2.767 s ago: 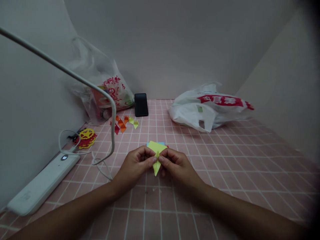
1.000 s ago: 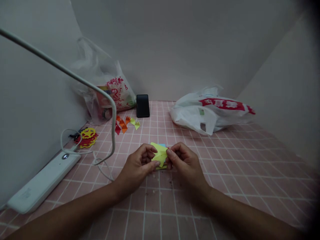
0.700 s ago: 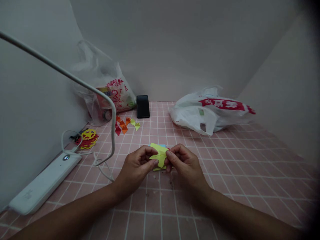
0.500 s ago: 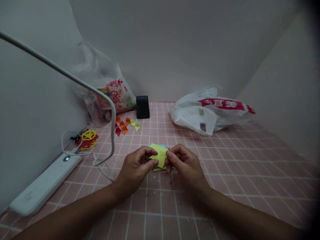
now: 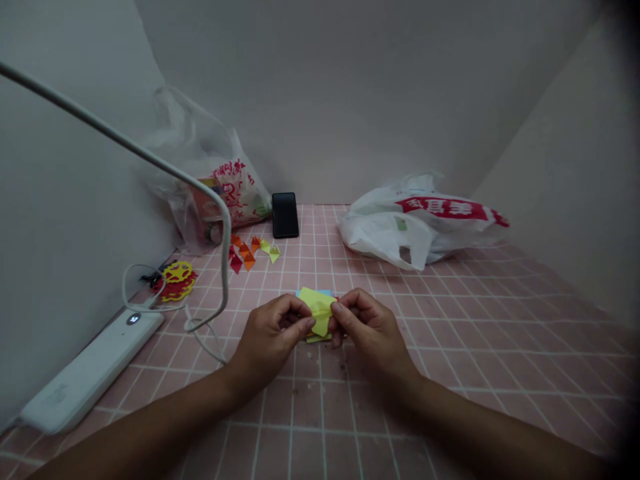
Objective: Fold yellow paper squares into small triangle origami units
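A partly folded piece of yellow paper (image 5: 320, 308) is held between my two hands, low over the middle of the table. My left hand (image 5: 273, 333) pinches its left edge between thumb and fingers. On the opposite side, my right hand (image 5: 367, 327) grips the right edge with thumb and forefinger. Beneath it lie more coloured sheets; a blue sheet (image 5: 327, 292) peeks out behind, and a bit of yellow shows in front. Farther back to the left, several small folded paper pieces (image 5: 246, 255) in red, orange and yellow rest on the tiled cloth.
A black phone (image 5: 285, 215) lies at the back, beside a filled plastic bag (image 5: 240, 193). Another white bag (image 5: 385, 230) slumps at back right. Left are a white power strip (image 5: 95, 367), yellow and red cut-out shapes (image 5: 175, 280) and a bent white cable (image 5: 226, 253).
The left part of the yellow paper, a pointed flap half a second ago, now sits tucked under my left fingers. Both hands stay in nearly the same place.
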Demonstrator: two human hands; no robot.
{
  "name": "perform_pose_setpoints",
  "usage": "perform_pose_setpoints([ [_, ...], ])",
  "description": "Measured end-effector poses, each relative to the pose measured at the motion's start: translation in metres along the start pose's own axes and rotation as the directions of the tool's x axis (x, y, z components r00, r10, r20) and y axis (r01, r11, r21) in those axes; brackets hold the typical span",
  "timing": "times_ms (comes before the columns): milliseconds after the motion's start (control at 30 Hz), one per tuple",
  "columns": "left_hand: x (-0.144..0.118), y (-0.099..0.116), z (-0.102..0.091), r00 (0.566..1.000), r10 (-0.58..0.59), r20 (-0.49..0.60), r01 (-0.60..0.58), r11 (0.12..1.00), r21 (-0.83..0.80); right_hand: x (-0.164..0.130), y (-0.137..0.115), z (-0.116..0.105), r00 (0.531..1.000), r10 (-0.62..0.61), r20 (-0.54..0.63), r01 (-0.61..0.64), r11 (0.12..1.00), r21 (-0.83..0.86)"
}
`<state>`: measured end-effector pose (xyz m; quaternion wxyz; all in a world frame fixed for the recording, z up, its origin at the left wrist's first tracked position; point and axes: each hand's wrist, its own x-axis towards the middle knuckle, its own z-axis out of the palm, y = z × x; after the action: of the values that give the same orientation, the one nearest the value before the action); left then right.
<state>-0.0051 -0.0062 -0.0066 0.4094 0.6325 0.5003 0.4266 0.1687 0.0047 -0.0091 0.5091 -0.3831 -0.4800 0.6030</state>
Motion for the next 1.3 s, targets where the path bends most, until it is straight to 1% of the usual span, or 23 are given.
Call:
perform_pose_setpoints([
  [200, 0.0019, 0.0058, -0.0007, 0.995, 0.085, -0.054, -0.086, 0.996, -0.005, -0.0002, 0.0007, 0.0003, 1.0, -0.017, 0.015, 0.017, 0.999, -0.032],
  [267, 0.0017, 0.0074, -0.0006, 0.996, 0.065, -0.059, -0.067, 0.997, -0.036, -0.0005, 0.0004, 0.0007, 1.0, -0.02, 0.016, 0.02, 0.999, -0.032],
  [367, 0.0011, 0.0093, 0.0, 0.999, 0.001, -0.042, -0.004, 0.997, -0.075, -0.0011, -0.0001, 0.0009, 1.0, -0.02, 0.022, 0.021, 0.999, -0.045],
  [500, 0.0009, 0.0098, -0.0001, 0.999, -0.045, -0.013, 0.044, 0.996, -0.078, -0.0019, 0.0002, -0.0003, 0.999, -0.013, 0.031, 0.016, 0.996, -0.093],
  [600, 0.001, 0.0088, -0.0013, 1.0, -0.023, -0.002, 0.023, 1.0, -0.014, -0.0017, 0.0, -0.0013, 0.999, -0.027, 0.035, 0.033, 0.982, -0.187],
  [700, 0.0007, 0.0083, -0.0025, 0.999, 0.042, 0.016, -0.044, 0.99, 0.132, -0.0006, -0.0006, -0.0015, 0.995, -0.07, 0.076, 0.091, 0.944, -0.318],
  [767, 0.0004, 0.0085, -0.0026, 0.996, 0.072, 0.044, -0.079, 0.976, 0.201, 0.0001, -0.0007, -0.0014, 0.991, -0.079, 0.109, 0.116, 0.915, -0.387],
  [867, 0.0, 0.0095, -0.0023, 0.993, 0.092, 0.074, -0.107, 0.97, 0.219, 0.0009, -0.0008, -0.0017, 0.991, -0.07, 0.113, 0.112, 0.897, -0.427],
  [967, 0.0005, 0.0105, -0.0024, 0.993, 0.094, 0.072, -0.108, 0.969, 0.222, 0.0013, -0.0011, -0.0017, 0.994, -0.046, 0.098, 0.084, 0.902, -0.423],
  [1033, 0.0009, 0.0104, -0.0026, 0.995, 0.072, 0.062, -0.083, 0.975, 0.204, 0.0012, -0.0014, -0.001, 0.995, -0.027, 0.093, 0.063, 0.911, -0.408],
  [1100, 0.0012, 0.009, -0.0024, 0.998, 0.034, 0.047, -0.041, 0.988, 0.151, 0.0008, -0.0016, 0.0005, 0.995, 0.011, 0.097, 0.027, 0.923, -0.383],
  [1200, 0.0013, 0.0051, -0.0006, 0.999, -0.034, 0.022, 0.035, 0.999, -0.019, -0.0005, -0.0023, 0.0034, 0.992, 0.087, 0.093, -0.052, 0.944, -0.325],
  [1300, 0.0021, 0.0034, 0.0021, 0.995, -0.1, -0.004, 0.097, 0.975, -0.201, -0.0021, -0.0025, 0.0058, 0.986, 0.153, 0.071, -0.134, 0.966, -0.221],
])
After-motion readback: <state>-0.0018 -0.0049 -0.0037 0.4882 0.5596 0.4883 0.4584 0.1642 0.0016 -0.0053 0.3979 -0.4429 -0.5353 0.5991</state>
